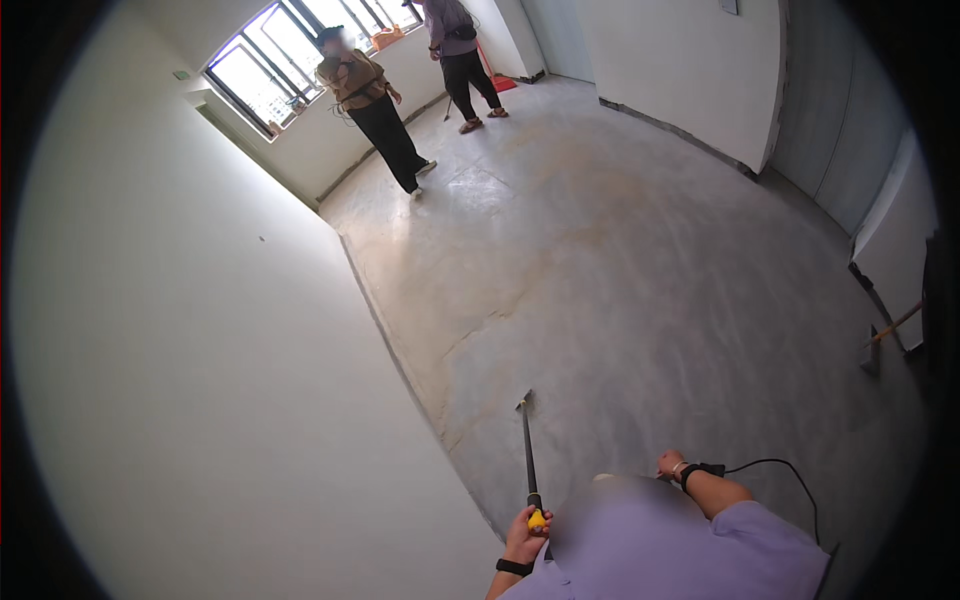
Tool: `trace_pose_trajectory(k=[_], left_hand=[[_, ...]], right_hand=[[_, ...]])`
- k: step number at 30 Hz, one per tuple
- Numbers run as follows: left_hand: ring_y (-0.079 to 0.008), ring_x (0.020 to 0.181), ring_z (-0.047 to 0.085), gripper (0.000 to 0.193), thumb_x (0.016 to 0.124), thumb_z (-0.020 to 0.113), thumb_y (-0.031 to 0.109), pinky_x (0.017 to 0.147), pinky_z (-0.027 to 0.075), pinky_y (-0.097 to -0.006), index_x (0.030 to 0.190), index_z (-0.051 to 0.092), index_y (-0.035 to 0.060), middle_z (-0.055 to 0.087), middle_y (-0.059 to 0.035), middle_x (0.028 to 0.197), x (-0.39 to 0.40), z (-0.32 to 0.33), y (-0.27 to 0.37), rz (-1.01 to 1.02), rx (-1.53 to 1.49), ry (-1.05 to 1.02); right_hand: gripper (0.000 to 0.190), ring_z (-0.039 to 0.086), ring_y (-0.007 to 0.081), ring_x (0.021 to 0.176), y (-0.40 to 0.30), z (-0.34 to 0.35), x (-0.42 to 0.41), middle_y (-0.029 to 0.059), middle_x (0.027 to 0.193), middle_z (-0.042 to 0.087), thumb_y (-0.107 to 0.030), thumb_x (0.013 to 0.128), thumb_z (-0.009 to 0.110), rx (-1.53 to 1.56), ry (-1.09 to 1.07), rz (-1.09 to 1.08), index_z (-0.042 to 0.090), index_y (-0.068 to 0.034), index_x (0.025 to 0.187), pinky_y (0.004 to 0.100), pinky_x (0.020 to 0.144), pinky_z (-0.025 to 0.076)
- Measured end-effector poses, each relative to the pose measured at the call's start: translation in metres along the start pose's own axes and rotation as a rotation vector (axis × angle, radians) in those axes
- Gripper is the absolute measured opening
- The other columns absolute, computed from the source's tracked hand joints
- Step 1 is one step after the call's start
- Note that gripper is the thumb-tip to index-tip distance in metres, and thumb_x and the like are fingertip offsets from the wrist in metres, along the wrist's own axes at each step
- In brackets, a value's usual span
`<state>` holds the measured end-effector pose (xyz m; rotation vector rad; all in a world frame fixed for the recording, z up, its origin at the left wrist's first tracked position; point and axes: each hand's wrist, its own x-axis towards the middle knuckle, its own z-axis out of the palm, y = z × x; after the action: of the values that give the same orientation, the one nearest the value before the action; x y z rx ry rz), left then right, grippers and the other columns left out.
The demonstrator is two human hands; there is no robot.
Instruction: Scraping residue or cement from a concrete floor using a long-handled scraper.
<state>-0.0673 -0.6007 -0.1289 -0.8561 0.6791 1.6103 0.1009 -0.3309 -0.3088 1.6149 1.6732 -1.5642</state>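
Note:
My left hand (pixel 528 525) is closed around the black and yellow grip of a long-handled floor scraper (pixel 530 457). The dark pole runs forward from the hand, and its small flat head (pixel 524 400) rests on the grey concrete floor (pixel 637 322). My right hand (pixel 670 463) is off to the right with its fingers curled, near the front of my body; whether something is in it cannot be told. A black band with a cable sits on the right wrist, and another black band on the left wrist.
A white wall (pixel 225 375) borders the floor at left. Two people, one in brown (pixel 364 90) and one in purple (pixel 457 52), stand near the windows, by a red dustpan (pixel 504 83). A wooden-handled tool (pixel 871 352) leans at the right, near grey doors (pixel 840 127).

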Motion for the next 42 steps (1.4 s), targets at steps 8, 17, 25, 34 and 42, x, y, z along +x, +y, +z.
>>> trace_pose_trajectory(k=[8, 17, 25, 34, 42], left_hand=[[-0.0180, 0.054, 0.040, 0.023, 0.074, 0.039, 0.020, 0.046, 0.034, -0.0230, 0.075, 0.038, -0.0028, 0.043, -0.0107, 0.064, 0.001, -0.008, -0.011, 0.061, -0.029, 0.044], [-0.0178, 0.053, 0.041, 0.022, 0.075, 0.039, 0.020, 0.044, 0.035, -0.0222, 0.073, 0.038, -0.0020, 0.043, -0.0111, 0.064, 0.001, -0.011, -0.014, 0.051, -0.049, -0.009], [-0.0175, 0.054, 0.042, 0.019, 0.073, 0.041, 0.019, 0.045, 0.035, -0.0219, 0.073, 0.038, -0.0005, 0.044, -0.0100, 0.064, -0.005, 0.003, -0.007, 0.030, -0.064, 0.002], [-0.0182, 0.051, 0.042, 0.018, 0.073, 0.044, 0.019, 0.040, 0.035, -0.0209, 0.078, 0.039, 0.0023, 0.043, -0.0108, 0.062, -0.008, 0.010, -0.009, 0.049, -0.052, -0.002], [-0.0135, 0.048, 0.043, 0.019, 0.072, 0.048, 0.018, 0.037, 0.033, -0.0178, 0.082, 0.040, 0.0045, 0.045, -0.0074, 0.061, -0.013, 0.020, -0.008, 0.066, 0.145, 0.072]], right_hand=[[0.018, 0.053, 0.0223, 0.045, -0.006, -0.003, -0.015, 0.0130, 0.057, 0.053, -0.009, 0.067, 0.039, -0.154, -0.021, -0.162, 0.053, 0.002, 0.063, 0.0308, 0.039, 0.045], [0.024, 0.050, 0.0218, 0.041, -0.068, -0.023, 0.035, 0.0115, 0.060, 0.048, -0.012, 0.073, 0.036, 0.389, -0.016, -0.131, 0.038, -0.004, 0.096, 0.0319, 0.036, 0.041], [0.020, 0.051, 0.0186, 0.047, -0.139, -0.024, 0.002, 0.0091, 0.065, 0.048, -0.017, 0.074, 0.038, 0.460, -0.148, -0.090, 0.039, -0.005, 0.090, 0.0281, 0.041, 0.044], [0.034, 0.053, 0.0208, 0.061, -0.149, 0.085, -0.081, 0.0129, 0.080, 0.048, -0.026, 0.073, 0.044, 0.103, -0.869, -0.008, 0.039, 0.001, 0.093, 0.0290, 0.056, 0.046], [0.036, 0.053, 0.0218, 0.056, -0.169, 0.146, -0.115, 0.0132, 0.072, 0.051, -0.027, 0.069, 0.050, -0.008, -0.933, 0.033, 0.046, 0.006, 0.084, 0.0285, 0.050, 0.047]])
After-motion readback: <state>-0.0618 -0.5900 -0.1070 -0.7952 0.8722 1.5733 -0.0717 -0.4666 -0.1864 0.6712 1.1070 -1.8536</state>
